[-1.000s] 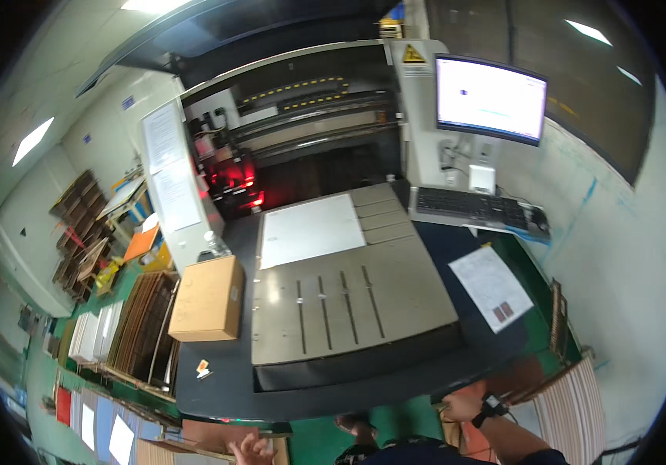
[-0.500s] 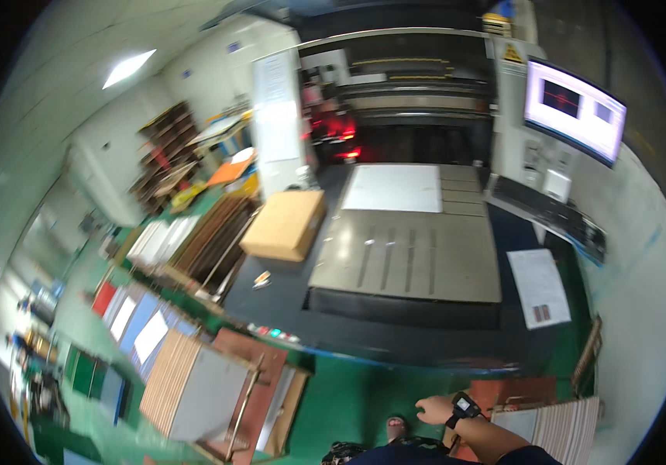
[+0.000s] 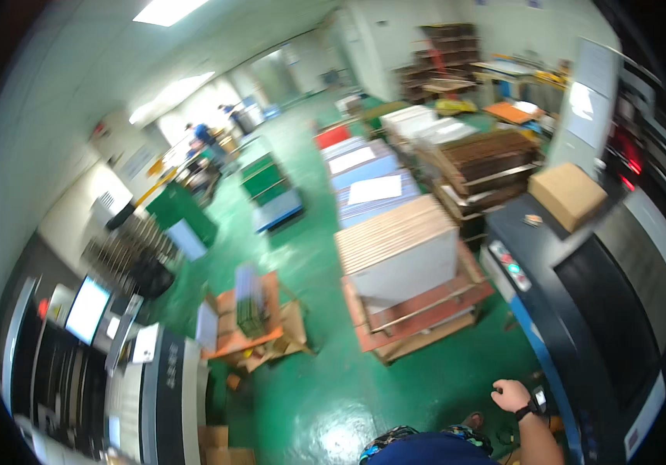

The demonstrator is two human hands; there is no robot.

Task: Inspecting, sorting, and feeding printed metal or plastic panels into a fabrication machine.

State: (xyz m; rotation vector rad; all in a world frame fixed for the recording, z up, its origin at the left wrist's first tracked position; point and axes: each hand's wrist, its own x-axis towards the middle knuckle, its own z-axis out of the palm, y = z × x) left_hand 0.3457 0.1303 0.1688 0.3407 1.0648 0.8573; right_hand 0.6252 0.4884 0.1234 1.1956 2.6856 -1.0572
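My right hand hangs low at the lower right, its fingers curled in loosely with nothing visible in them. A dark watch-like device is strapped at its wrist. The hand touches nothing and is nearest to the dark side of a large machine. On that machine's bed sit a brown cardboard box and a small pale object too blurred to name. My left hand is out of view.
A low cart with upright boards stands ahead, with more stacks behind it. An orange-topped cart stands at left centre, a green trolley farther off. Another machine fills the lower left. People are far away.
My view has swung left, away from the machine bed and monitor, towards the carts and floor. My right hand stays low at my right side, its fingers now more curled.
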